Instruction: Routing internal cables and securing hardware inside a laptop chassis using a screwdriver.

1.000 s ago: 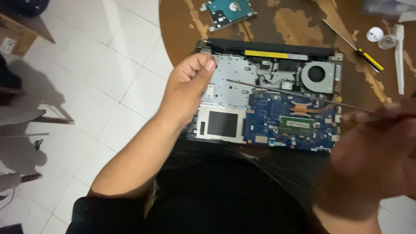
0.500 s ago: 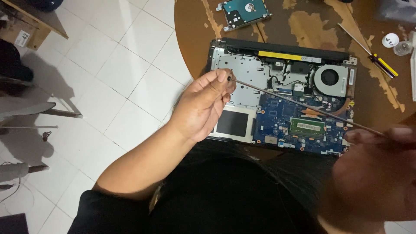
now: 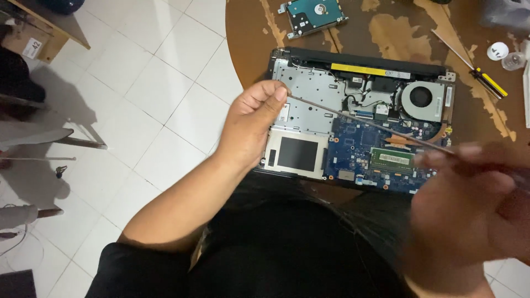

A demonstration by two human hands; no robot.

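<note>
While the opened laptop (image 3: 359, 124) lay on the worn round table (image 3: 248, 33), the left hand (image 3: 251, 124) pinched the tip of a long screwdriver (image 3: 364, 122), its handle clamped in the blurred right hand (image 3: 469, 204). A slip could gouge the blue motherboard (image 3: 364, 149); hard drive (image 3: 312, 15) sat apart.
</note>
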